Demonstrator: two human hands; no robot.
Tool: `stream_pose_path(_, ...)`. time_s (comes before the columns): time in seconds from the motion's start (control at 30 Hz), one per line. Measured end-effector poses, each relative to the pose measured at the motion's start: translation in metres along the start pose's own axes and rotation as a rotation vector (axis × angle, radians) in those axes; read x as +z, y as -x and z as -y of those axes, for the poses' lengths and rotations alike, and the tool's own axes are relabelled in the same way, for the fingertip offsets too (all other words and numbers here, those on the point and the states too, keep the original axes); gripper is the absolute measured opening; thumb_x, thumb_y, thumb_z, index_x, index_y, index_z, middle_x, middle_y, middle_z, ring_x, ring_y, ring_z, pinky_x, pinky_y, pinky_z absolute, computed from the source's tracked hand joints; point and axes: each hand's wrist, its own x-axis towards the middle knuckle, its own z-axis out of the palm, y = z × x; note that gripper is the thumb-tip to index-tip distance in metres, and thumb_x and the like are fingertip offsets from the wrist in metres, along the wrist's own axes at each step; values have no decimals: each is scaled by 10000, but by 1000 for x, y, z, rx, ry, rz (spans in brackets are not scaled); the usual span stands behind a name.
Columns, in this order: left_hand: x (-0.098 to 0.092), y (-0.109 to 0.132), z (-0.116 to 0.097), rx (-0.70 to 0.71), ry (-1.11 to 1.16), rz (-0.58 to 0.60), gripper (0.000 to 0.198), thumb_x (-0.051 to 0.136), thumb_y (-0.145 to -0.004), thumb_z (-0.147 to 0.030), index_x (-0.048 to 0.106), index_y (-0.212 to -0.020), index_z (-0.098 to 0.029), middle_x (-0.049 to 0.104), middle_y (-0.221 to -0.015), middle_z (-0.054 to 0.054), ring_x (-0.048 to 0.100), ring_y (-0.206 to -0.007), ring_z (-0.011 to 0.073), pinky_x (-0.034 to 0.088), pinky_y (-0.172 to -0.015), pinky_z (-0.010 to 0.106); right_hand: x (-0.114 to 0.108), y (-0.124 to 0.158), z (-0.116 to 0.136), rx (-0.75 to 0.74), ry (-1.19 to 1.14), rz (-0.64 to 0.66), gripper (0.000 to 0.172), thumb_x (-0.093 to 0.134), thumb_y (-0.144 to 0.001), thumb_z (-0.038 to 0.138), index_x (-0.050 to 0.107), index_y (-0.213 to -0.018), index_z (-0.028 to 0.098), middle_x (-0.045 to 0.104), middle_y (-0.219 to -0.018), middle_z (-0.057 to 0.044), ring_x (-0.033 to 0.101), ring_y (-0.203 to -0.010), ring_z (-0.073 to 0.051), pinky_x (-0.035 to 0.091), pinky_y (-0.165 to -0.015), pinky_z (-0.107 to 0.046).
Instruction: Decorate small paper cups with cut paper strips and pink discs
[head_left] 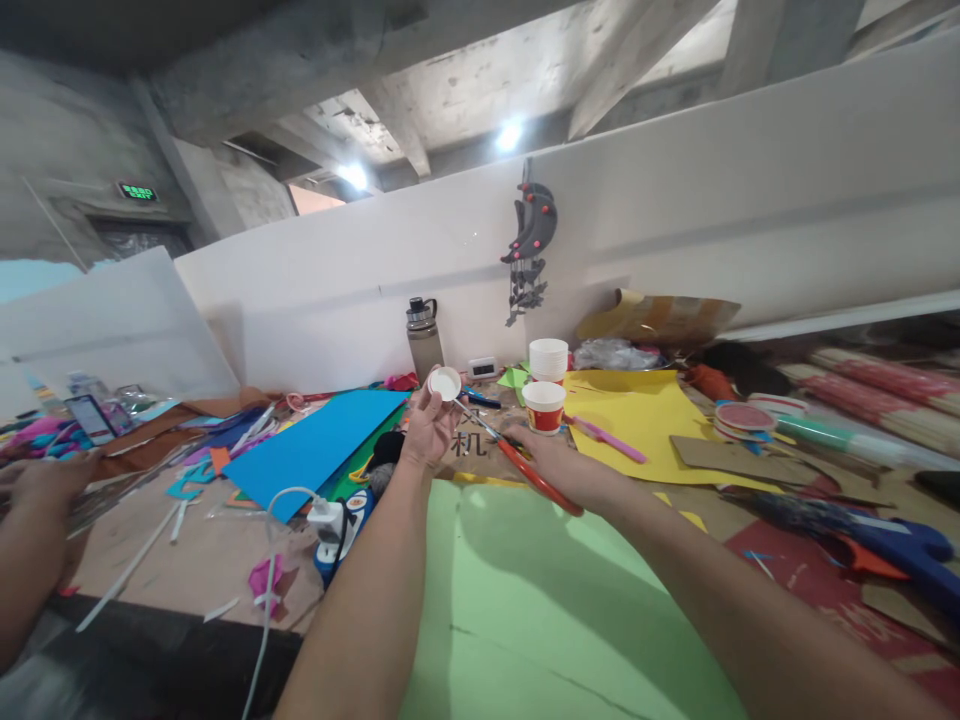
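My left hand (430,430) holds up a small white paper cup (445,384), its round face turned toward me. Gripped in my right hand (544,458) is a pair of scissors with red-orange handles (536,478). The blades point up and left, and their tips are close to the cup; whether they touch it I cannot tell. A red and white paper cup (544,408) stands just beyond my right hand, with a stack of white cups (548,358) behind it. Under my forearms lies a light green sheet (555,620).
A blue sheet (311,440) and a power strip with a white plug (330,522) lie left. A yellow sheet (637,420) with a pink pen (609,440) is at right. A bottle (425,340) stands at the back. Another person's hand (49,480) is at far left.
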Motion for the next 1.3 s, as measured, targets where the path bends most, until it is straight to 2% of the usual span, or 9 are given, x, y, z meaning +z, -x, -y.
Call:
stream_pose_path(0.13, -1, 0, -4, 53, 38, 94, 478, 636, -816, -208, 521, -1266, -318, 601, -1287, 68, 554, -1198, 207, 475, -960, 379, 2, 9, 10, 79, -230, 128, 218, 490, -891, 387, 581, -953, 199, 526, -535, 48, 477, -416, -97, 388, -432, -192)
stream_pose_path(0.2, -1, 0, -4, 50, 43, 87, 491, 635, -815, -200, 513, -1273, -328, 597, -1294, 63, 550, -1203, 198, 464, -977, 377, 4, 10, 14, 170, -313, 161, 208, 509, -880, 393, 558, -934, 198, 477, -488, 68, 443, -350, -85, 355, -363, -178)
stream_pose_path(0.27, -2, 0, -3, 30, 33, 83, 519, 656, -797, -196, 512, -1279, -324, 601, -1288, 60, 553, -1200, 198, 455, -989, 373, 4, 10, 17, 215, -329, 164, 192, 528, -869, 380, 549, -922, 196, 492, -498, 63, 470, -339, -88, 361, -337, -176)
stream_pose_path(0.4, -3, -1, 1, 7, 24, 142, 578, 711, -742, -202, 525, -1279, -308, 613, -1271, 66, 560, -1188, 227, 460, -984, 383, 1, 10, 24, 207, -285, 137, 173, 497, -890, 342, 559, -884, 181, 497, -494, 49, 477, -323, -86, 358, -320, -169)
stream_pose_path(0.5, -3, -1, 3, 11, 18, 172, 565, 712, -741, -211, 539, -1270, -307, 604, -1282, 75, 557, -1192, 235, 466, -977, 376, -2, 10, 29, 265, -293, 167, 202, 456, -912, 353, 564, -895, 183, 488, -477, 49, 468, -313, -88, 362, -321, -171)
stream_pose_path(0.83, -1, 1, 4, -2, 8, 160, 577, 700, -753, -207, 520, -1288, -327, 600, -1291, 61, 556, -1191, 224, 472, -968, 363, 0, 12, 30, 241, -281, 103, 209, 458, -900, 337, 569, -848, 168, 485, -475, 38, 478, -319, -92, 350, -308, -160)
stream_pose_path(1.0, -2, 1, 5, -21, -12, 120, 591, 705, -750, -212, 511, -1298, -319, 599, -1292, 60, 551, -1197, 217, 455, -984, 355, -2, 15, 33, 219, -258, 117, 211, 454, -899, 338, 541, -809, 169, 480, -496, 39, 477, -321, -91, 343, -298, -167)
stream_pose_path(1.3, -2, 0, 6, -9, -21, 158, 567, 724, -736, -245, 541, -1270, -303, 611, -1275, 66, 554, -1189, 220, 459, -969, 347, -4, 17, 34, 216, -272, 105, 226, 453, -900, 329, 541, -772, 165, 475, -484, 43, 448, -321, -72, 338, -324, -162)
